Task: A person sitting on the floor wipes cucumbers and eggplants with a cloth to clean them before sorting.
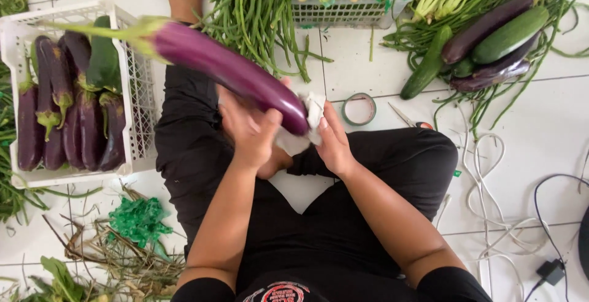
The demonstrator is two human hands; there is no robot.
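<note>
head view: person sits cross-legged on the white tile floor (540,155)
eggplant (227,69): long, glossy purple, green stem end pointing left, held slanted above the lap
left hand (248,127): wrapped around the eggplant's lower part
right hand (331,139): presses a white cloth (310,121) against the eggplant's tip
white crate (138,87): just left, packed with darker eggplants
tape roll (359,109): on the floor near the right hand
</note>
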